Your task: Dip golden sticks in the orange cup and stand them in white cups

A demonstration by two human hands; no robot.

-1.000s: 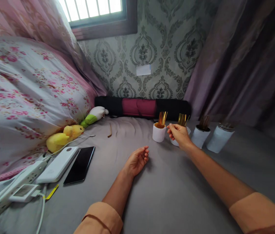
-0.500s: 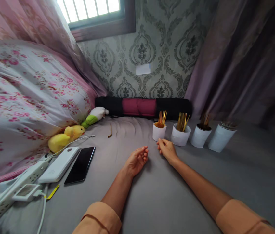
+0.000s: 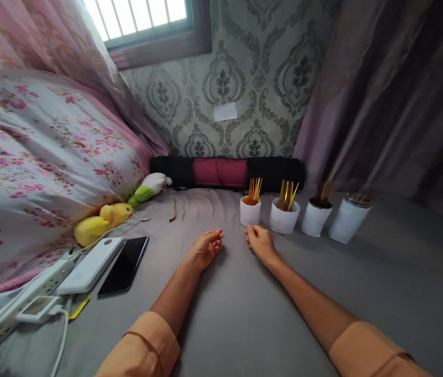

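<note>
White-wrapped leftmost cup (image 3: 250,215) of gold strips (image 3: 254,191) is standing upright just beyond our right hand (image 3: 261,243), the nearer; we're holding its fingers curled, any pinch unclear; our left hand (image 3: 206,248) is resting loosely cupped, bare.

Wearer: two sleeves visible, both plain light peach-orange, fabric apparently matte. Left sleeve (image 3: 139,348): wide, loose tube, turned back into a broad cuff; fold line shows as a darker crease running around the cloth. Right sleeve (image 3: 370,348): same colour, likewise loose, with a fold and dark shadowed edge toward the frame bottom. Both end along the forearm; forearms bare, tapering to narrow wrists. Left hand (image 3: 206,248) and right hand (image 3: 261,243) ungloved.
</note>
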